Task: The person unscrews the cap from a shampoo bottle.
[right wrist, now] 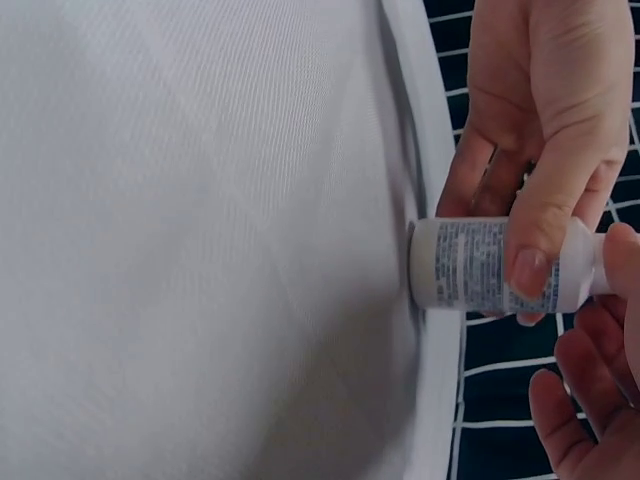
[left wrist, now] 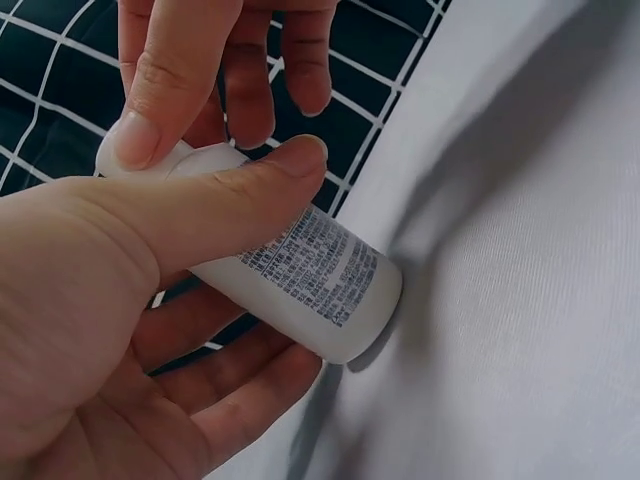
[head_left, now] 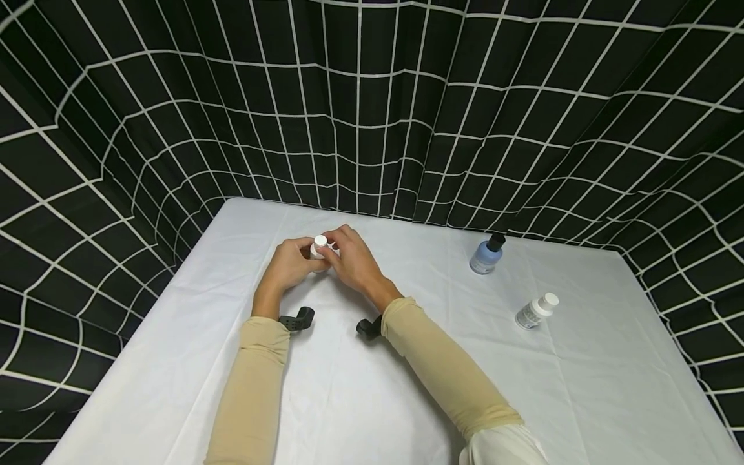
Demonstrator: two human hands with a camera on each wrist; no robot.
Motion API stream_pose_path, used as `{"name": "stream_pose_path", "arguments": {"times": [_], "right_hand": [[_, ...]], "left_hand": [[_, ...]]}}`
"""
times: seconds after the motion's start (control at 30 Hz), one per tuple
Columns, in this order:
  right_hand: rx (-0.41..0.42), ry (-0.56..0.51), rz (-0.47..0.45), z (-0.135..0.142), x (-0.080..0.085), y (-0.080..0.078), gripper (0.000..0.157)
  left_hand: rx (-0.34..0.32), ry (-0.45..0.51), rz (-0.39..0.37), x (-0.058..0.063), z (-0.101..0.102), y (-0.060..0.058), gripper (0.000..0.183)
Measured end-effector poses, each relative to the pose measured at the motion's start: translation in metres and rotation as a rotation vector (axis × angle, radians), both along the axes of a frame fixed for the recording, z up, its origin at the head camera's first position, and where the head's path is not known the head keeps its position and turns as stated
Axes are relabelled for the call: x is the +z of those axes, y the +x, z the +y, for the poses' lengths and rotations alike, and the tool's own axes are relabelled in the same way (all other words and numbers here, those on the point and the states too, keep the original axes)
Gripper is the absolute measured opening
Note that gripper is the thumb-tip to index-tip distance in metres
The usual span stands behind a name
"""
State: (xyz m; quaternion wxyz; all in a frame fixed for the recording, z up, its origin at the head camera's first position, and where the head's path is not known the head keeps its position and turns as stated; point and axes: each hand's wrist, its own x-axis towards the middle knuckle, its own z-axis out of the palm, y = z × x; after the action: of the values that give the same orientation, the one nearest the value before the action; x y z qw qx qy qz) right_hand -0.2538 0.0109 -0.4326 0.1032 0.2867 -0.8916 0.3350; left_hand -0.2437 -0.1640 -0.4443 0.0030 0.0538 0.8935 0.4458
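A small white bottle (head_left: 316, 252) with printed text on its label stands upright, its base at or just above the white cloth. My left hand (head_left: 289, 263) grips the bottle's body, its thumb laid across the label (left wrist: 330, 275) in the left wrist view. At the top, my right hand (head_left: 354, 261) pinches the white cap (head_left: 320, 240) between thumb and fingers. The right wrist view shows the same bottle (right wrist: 462, 262) lengthwise, with the cap end partly hidden by the right hand's fingers (right wrist: 560, 410).
Right of the hands stands a blue bottle (head_left: 485, 256) with a black cap. Farther right and nearer is another white bottle (head_left: 535, 311) with a grey label. A white cloth (head_left: 360, 400) covers the table, and a black curtain with white grid lines (head_left: 372, 110) surrounds it.
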Motion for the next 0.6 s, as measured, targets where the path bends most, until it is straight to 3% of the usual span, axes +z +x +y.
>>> {"name": "stream_pose_path", "arguments": {"times": [0.23,0.6], "right_hand": [[-0.026,-0.103,-0.006,0.009,0.0,0.006,0.031],[-0.115,-0.196,-0.03,0.048,0.012,0.019,0.029]], "left_hand": [[-0.012,-0.013,0.052,0.005,0.015,0.0,0.034],[-0.064,0.023,0.072,0.01,0.051,0.004,0.048]]}}
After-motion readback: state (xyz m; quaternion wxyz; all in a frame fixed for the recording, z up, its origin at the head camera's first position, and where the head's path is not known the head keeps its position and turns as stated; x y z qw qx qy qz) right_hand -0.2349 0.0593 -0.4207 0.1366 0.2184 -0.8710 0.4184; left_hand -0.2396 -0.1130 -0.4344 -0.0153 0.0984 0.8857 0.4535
